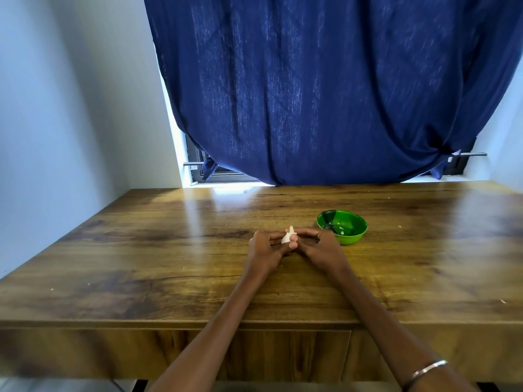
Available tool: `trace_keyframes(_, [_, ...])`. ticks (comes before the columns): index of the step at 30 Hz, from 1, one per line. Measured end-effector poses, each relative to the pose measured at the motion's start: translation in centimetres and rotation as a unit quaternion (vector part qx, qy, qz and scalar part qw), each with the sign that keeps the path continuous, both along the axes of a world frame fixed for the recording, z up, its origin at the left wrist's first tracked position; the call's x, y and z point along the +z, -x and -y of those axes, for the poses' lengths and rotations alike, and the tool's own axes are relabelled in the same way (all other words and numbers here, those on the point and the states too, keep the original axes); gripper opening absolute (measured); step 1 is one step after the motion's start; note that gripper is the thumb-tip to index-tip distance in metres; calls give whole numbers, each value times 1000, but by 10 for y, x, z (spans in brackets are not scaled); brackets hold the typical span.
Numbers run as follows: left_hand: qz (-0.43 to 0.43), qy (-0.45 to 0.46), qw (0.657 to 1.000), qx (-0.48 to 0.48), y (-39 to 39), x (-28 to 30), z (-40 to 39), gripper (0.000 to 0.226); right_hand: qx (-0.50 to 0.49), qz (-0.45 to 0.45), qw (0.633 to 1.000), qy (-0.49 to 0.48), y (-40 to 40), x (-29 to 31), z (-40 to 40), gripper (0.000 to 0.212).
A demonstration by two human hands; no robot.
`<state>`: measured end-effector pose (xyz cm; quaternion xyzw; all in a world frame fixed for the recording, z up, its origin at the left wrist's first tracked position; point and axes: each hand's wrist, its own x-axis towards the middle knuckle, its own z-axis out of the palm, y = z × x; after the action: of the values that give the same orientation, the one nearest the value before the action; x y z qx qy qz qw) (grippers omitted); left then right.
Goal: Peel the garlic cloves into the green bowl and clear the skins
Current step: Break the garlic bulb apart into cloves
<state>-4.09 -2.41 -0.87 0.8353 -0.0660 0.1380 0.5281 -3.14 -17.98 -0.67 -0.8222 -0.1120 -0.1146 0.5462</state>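
beside the green bowl (342, 226), left hand (261, 248) and right hand (319, 247) each grip one garlic clove (288, 236).

Surface (141, 250): bowl (351, 238) on it, right of centre. Left hand (261, 247) and right hand (319, 247) meet just left of the bowl, garlic clove (287, 237) between their fingertips. Curtain (325, 89) hangs behind the far edge; wall (70, 108) at left.
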Motion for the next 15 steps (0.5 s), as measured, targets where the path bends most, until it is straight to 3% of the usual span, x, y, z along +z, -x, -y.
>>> trace_keyframes(9, [-5, -9, 1000, -9, -2, -4, -2, 36, -1, -44, 998, -40, -2, -4, 5, 25])
trace_keyframes(15, [-39, 37, 998, -21, -5, -7, -3, 42, -13, -65, 994, -88, -3, -5, 5, 20])
